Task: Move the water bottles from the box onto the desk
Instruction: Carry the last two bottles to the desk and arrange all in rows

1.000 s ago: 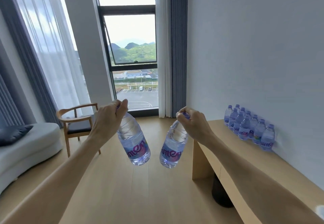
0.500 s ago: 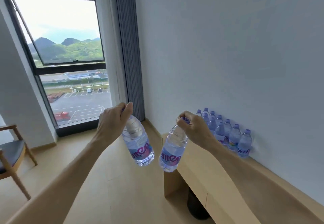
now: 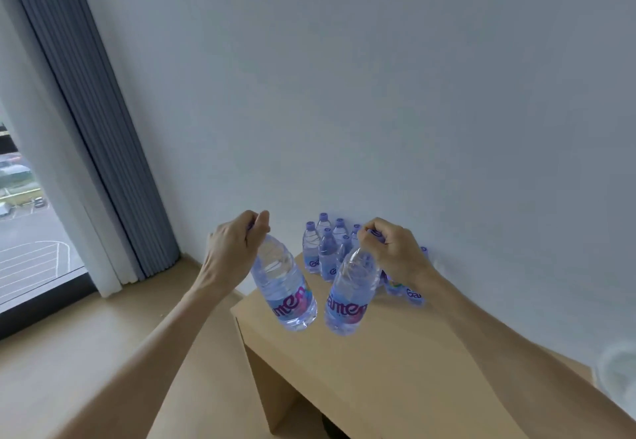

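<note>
**Two bottles in the air, cluster of bottles right in the landing zone**

So each hand has one water bottle pinched up at the cap end, fingers curled round the neck. The left hand [image 3: 235,249] holds the left bottle [image 3: 284,287] and the right hand [image 3: 395,253] holds the right bottle [image 3: 351,292]. Both hang tilted, bottoms angled toward each other, close but not touching. They're above the near-left corner of the desk [image 3: 395,370], not set down yet. The box isn't in the shot at all.

What could go wrong, as I see it:

- Holding by the cap alone means the full bottle swings like a pendulum. Set one down while it's tilted and it lands on an edge and tips over.
- The bottles already on the desk [image 3: 327,253] stand packed together against the wall, right behind the two being carried. A swinging base could clip the front ones and start a domino run.
- The left bottle hangs near the desk's left edge, so placing it short could send it rolling onto the floor.
- The two carried bottles could knock into each other if the hands drift inward.

Labels: both carried bottles show purple lettering, "ante" or similar, with a pink blob behind. It's likely part of a longer brand name, but the curve and blur hide the rest. Caps are purple.
</note>
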Available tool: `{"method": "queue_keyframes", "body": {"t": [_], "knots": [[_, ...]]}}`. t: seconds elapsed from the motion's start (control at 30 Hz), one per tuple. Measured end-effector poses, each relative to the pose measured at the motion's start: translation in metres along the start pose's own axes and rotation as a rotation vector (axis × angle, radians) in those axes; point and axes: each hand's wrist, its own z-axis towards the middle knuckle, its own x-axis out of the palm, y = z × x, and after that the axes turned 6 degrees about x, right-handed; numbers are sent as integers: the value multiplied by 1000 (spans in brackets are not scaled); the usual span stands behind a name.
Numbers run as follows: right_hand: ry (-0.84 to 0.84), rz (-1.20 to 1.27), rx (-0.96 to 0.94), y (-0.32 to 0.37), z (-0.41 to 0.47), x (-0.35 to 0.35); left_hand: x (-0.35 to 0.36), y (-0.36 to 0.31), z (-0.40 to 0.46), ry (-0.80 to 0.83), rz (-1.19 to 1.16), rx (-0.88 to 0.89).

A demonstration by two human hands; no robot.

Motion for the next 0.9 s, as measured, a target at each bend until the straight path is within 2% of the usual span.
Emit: {"method": "queue_keyframes", "body": {"t": [0.37, 0.57, 0.7, 0.9], "knots": [[-57, -62, 133, -106, 83, -37, 157, 28, 80, 283, -238, 109], [-125, -75, 232, -140, 95, -52, 231, 23, 114, 474, -303, 166], [-168, -145, 319, -164, 97, -61, 277, 26, 131, 612, -341, 268], [-119, -260, 477, -193, 95, -66, 338, 30, 138, 819, -336, 378]]}}
